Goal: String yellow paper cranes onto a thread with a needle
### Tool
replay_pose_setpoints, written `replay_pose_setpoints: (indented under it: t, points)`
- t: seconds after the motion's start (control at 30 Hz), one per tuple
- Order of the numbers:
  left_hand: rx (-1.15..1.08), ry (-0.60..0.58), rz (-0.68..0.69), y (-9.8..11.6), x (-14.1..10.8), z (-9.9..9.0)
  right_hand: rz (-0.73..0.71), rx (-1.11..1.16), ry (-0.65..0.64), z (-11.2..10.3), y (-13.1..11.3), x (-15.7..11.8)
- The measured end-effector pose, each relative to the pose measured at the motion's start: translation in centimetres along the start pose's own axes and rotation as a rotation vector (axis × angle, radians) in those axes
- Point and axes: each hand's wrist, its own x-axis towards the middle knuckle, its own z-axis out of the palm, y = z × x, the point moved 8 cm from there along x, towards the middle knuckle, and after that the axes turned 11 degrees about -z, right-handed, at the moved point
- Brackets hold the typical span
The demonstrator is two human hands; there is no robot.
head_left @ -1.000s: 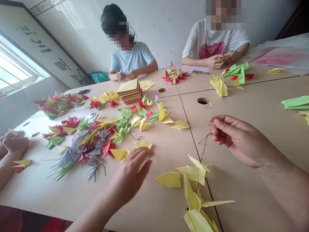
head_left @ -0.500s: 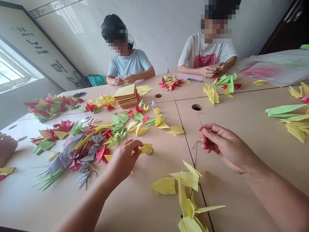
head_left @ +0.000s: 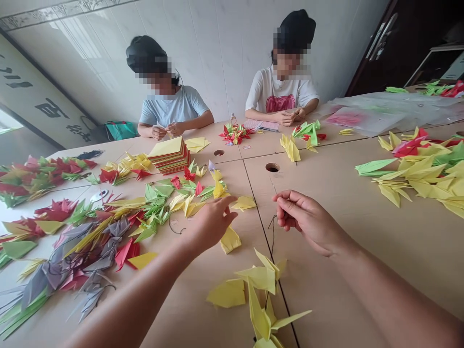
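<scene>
My right hand (head_left: 302,220) pinches a thin needle (head_left: 273,185) that points up from its fingertips. Black thread (head_left: 272,237) hangs below this hand and runs down to strung yellow paper cranes (head_left: 261,309) at the front. A folded yellow paper piece (head_left: 226,293) lies left of them. My left hand (head_left: 212,222) stretches over the table with thumb and forefinger apart, nothing visible between them. Its fingertips are close to a yellow folded paper (head_left: 244,203); whether they touch is unclear. Just under the hand rests another yellow folded paper (head_left: 231,240).
Red, green, yellow and grey paper cranes (head_left: 105,237) pile up on the left. A stack of square paper (head_left: 169,155) stands farther back. More cranes (head_left: 427,169) lie at right. A cable hole (head_left: 272,167) opens in the table. Two people sit working opposite.
My left hand has let go of a yellow folded paper and moved forward and right. The view has turned right. My right hand keeps its hold on the needle.
</scene>
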Motion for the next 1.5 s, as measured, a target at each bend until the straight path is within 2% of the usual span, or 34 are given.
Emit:
replay_pose_setpoints:
  t: [0.1, 0.2, 0.33, 0.43, 0.63, 0.9, 1.13, 1.27, 1.4, 1.5]
  points:
    - [0.105, 0.002, -0.001, 1.6, 1.4, 1.4, -0.005, 0.0, 0.004, 0.0, -0.1, 0.0]
    - [0.159, -0.06, 0.038, 2.3, 2.0, 2.4, -0.002, 0.0, 0.007, 0.0, -0.2, 0.0]
    - [0.114, -0.138, 0.157, 2.4, 1.0, 2.8, 0.013, 0.005, -0.007, 0.4, -0.1, -0.1]
    - [0.071, -0.144, 0.179, 2.0, -0.3, 2.7, 0.023, 0.003, -0.032, 0.8, 0.2, -0.2]
    - [0.018, -0.051, 0.166, 1.3, -2.0, 2.7, 0.046, -0.048, -0.062, 1.2, 1.0, -0.6]
    - [-0.024, 0.036, 0.159, 0.3, -2.8, 3.1, 0.091, -0.136, -0.141, 2.3, 2.1, -1.2]
    - [0.033, 0.114, 0.143, 0.1, -3.3, 2.6, 0.1, -0.21, -0.152, 2.1, 3.0, -1.3]
    - [0.036, 0.132, 0.231, 1.1, -4.0, 3.0, 0.095, -0.267, -0.173, 2.2, 3.4, -1.3]
    - [-0.004, 0.139, 0.339, 2.0, -4.9, 3.2, 0.022, -0.302, -0.202, 2.5, 3.0, -1.5]
    - [-0.131, 0.191, 0.368, 2.1, -5.4, 2.5, -0.028, -0.35, -0.259, 3.1, 2.6, -1.9]
